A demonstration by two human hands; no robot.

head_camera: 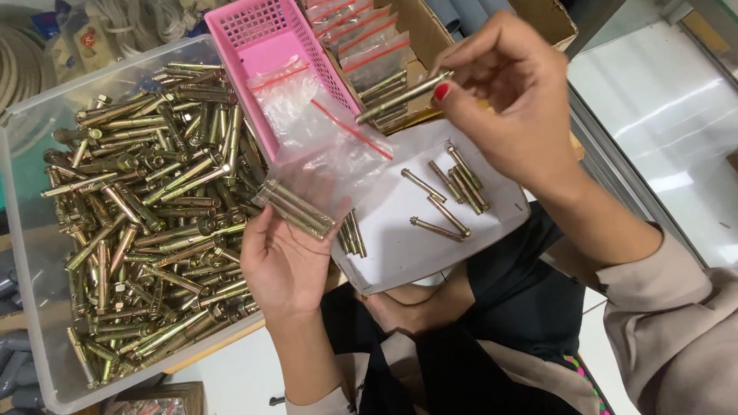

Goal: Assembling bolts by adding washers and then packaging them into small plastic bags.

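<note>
My left hand (pixel 283 261) holds a clear plastic bag (pixel 327 157) from below, thumb and fingers closed on its bottom end, where a few brass-coloured anchor bolts (pixel 296 207) already lie side by side inside. The bag has a red zip strip across its open mouth, which points up and to the right. My right hand (pixel 507 107) is raised above it, fingertips pinched on a single bolt (pixel 400 96); the bolt slants down to the left, its free tip just beside the red strip. It is a slim metal rod with a sleeve, yellowish and shiny.

Under my right hand lies a white card tray (pixel 415 238) with a handful of loose bolts (pixel 453 192) scattered on it, well apart from each other; a few more poke out at its left edge, just below the bag. To the left stands a large clear bin (pixel 31 253) heaped with the same bolts, its near wall close to my left wrist. Behind the bag sits a pink basket (pixel 254 38), and beside that a cardboard box (pixel 430 31) of filled bags. The tray's right edge is bare, with a pale floor beyond it.
</note>
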